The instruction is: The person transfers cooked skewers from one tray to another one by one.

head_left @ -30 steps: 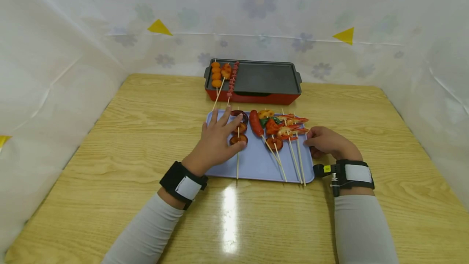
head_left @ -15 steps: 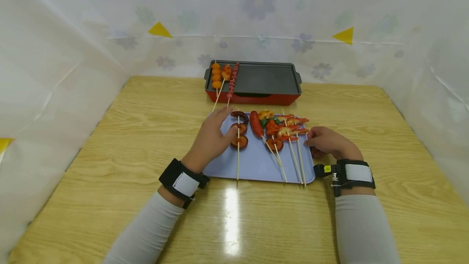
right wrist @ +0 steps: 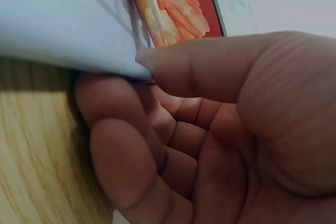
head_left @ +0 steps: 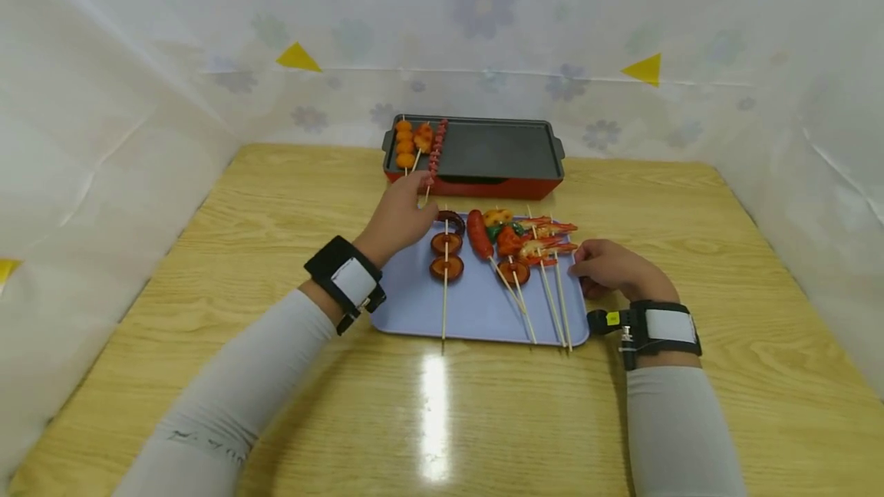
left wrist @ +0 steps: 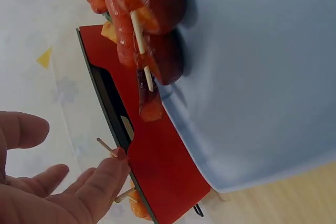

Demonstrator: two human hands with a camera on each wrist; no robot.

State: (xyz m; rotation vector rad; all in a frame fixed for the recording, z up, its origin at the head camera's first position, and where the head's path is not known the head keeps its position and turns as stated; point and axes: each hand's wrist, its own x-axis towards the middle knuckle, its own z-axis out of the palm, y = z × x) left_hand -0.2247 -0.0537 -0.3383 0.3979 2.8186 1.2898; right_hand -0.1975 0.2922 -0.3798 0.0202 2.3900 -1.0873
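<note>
My left hand (head_left: 400,213) reaches over the left far corner of the pale blue tray (head_left: 407,305). In the left wrist view its thumb stands apart from the fingers (left wrist: 100,187), which lie by the stick ends at the grill's front edge. Close to it on the grill (head_left: 504,148) is a skewer of small red pieces (head_left: 436,148). My right hand (head_left: 615,271) pinches the tray's right rim, thumb on top and curled fingers beneath. On the tray lie a mushroom skewer (head_left: 446,267), a sausage skewer (head_left: 479,235), a mixed skewer (head_left: 509,240) and shrimp skewers (head_left: 552,240).
At the grill's left end sit an orange ball skewer (head_left: 405,146) and a browned piece on a stick (head_left: 423,136). The grill, black on top and red below, stands behind the tray on the wooden table (head_left: 311,198). A pale flowered sheet (head_left: 483,6) hangs around the table.
My left hand has moved from above the mushroom skewer, forward to the grill's left front edge. My right hand has kept its grip on the tray's right rim.
</note>
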